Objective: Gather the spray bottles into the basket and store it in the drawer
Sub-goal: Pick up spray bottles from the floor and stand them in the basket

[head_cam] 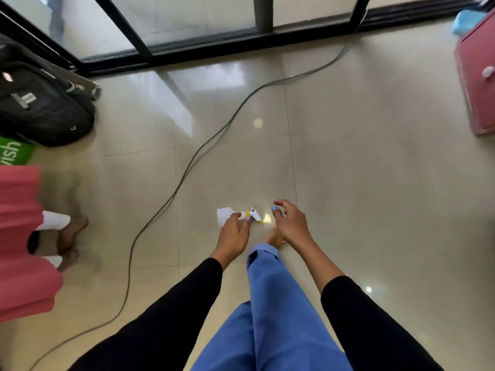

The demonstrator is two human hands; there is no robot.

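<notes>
Legible writing: white letters "vish" on a green bag [13, 152] at the left edge (the word is cut off by the frame). The black backpack [40, 103] above it carries a small pale tag, unreadable.

Left hand [233, 232] holds a spray bottle [242, 216] by the neck, fingers closed around it just behind the white trigger head with yellow nozzle; the white body points left, above the tiled floor [361, 170]. Contents cannot be determined. Right hand [290, 223] is just beside the nozzle, fingers spread and curled, grasping nothing.

A pink drawer unit [475, 84] with a white knob stands at the right edge, shut. A grey cable [187, 170] runs across the floor. Another person's bare feet [71, 236] stand at left.
</notes>
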